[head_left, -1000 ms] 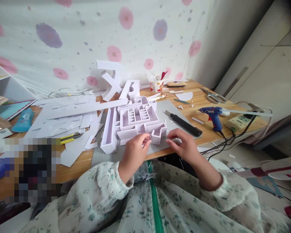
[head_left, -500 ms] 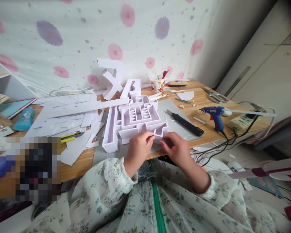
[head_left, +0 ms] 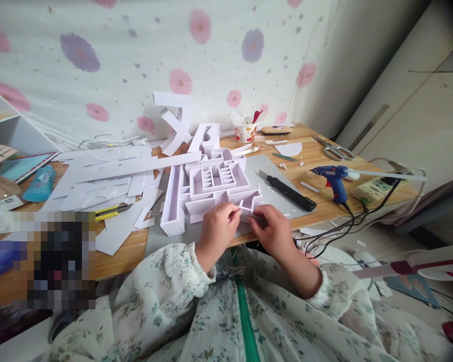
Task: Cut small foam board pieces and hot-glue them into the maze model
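Note:
A white foam-board model (head_left: 211, 188) with many small walled compartments lies on a grey cutting mat (head_left: 264, 173) at the desk's near edge. My left hand (head_left: 217, 229) is closed in a pinch on a thin white strip at the model's front corner. My right hand (head_left: 272, 229) is closed too, its fingers pressed on the same small front piece from the right. Both hands touch the model's nearest compartment.
A black utility knife (head_left: 289, 191) lies right of the model, with a blue glue gun (head_left: 334, 181), a power strip (head_left: 373, 188) and scissors (head_left: 332, 148) beyond. White board offcuts (head_left: 105, 181) and a yellow cutter (head_left: 109, 212) cover the left. A cup (head_left: 245, 131) stands at the back.
My right hand has moved left from the mat to the model's front piece, meeting my left hand there. In the last half second both hands have barely shifted.

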The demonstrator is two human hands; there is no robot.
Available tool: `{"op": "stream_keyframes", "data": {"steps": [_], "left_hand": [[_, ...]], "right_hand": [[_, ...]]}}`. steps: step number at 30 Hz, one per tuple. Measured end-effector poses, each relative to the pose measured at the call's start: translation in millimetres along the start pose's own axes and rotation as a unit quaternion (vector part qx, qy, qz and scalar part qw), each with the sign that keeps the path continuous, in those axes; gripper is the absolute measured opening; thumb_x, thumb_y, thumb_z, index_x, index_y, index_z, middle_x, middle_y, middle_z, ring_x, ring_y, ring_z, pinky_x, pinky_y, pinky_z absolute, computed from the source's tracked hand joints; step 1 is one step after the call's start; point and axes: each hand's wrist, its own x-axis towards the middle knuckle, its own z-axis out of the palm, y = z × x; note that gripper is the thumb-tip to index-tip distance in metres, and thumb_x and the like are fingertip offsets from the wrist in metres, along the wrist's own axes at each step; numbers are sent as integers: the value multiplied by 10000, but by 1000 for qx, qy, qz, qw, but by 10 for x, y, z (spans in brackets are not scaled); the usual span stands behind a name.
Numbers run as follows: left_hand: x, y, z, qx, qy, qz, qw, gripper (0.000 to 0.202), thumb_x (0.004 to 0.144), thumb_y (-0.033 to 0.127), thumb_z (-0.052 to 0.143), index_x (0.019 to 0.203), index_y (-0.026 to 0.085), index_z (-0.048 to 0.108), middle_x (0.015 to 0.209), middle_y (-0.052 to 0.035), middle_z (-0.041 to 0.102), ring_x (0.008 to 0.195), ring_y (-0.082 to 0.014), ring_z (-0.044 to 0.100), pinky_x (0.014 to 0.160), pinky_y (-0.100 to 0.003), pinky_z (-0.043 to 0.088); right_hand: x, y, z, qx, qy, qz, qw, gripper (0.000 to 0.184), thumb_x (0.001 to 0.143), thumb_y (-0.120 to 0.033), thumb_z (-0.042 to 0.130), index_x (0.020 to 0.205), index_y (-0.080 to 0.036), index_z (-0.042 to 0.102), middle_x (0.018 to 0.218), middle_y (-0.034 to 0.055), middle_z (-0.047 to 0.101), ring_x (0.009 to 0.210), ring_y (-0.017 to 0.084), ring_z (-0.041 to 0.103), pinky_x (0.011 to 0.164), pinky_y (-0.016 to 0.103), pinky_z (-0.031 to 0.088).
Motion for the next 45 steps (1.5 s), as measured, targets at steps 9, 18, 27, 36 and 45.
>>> {"op": "stream_keyframes", "data": {"steps": [9, 18, 27, 36, 45], "left_hand": [[-86, -80, 7, -20, 18, 45, 999, 254, 872, 107, 600, 1109, 199, 608, 885, -30, 748, 757, -152, 718, 708, -250, 571], [-102, -125, -64, -10, 2, 149, 989, 372, 870, -13, 463, 1127, 182, 647, 972, -61, 742, 894, -180, 718, 800, -301, 598], [-76, -152, -42, -21, 16, 163, 986, 482, 773, -100, 417, 1100, 153, 666, 978, -61, 755, 940, -186, 717, 863, -326, 604], [-75, -165, -3, -6, 28, 169, 985, 508, 725, -113, 419, 1082, 146, 670, 972, -66, 750, 926, -200, 702, 842, -347, 605], [-149, -115, -59, 45, 14, 179, 983, 480, 792, -37, 483, 1216, 151, 604, 1021, -90, 741, 902, -230, 696, 801, -379, 602]], "right_hand": [[-23, 29, 16, -12, 5, -9, 1000, 44, 869, -201, 598, 879, -225, 562, 797, 39, 617, 707, 202, 590, 646, 310, 469], [-59, 69, 27, 3, 10, -22, 1000, 75, 862, -167, 590, 918, -213, 571, 837, 41, 633, 762, 195, 598, 697, 301, 477], [-40, 93, -41, 29, -9, -39, 999, 186, 804, -101, 559, 959, -197, 593, 886, 59, 660, 797, 191, 624, 726, 292, 503], [-41, 95, -12, 27, -3, -37, 999, 190, 796, -79, 564, 935, -208, 587, 879, 53, 657, 805, 198, 625, 728, 297, 508], [-86, 88, -2, 27, 23, -47, 998, 159, 857, -142, 584, 1001, -206, 601, 919, 76, 661, 841, 209, 631, 750, 328, 523]]}}
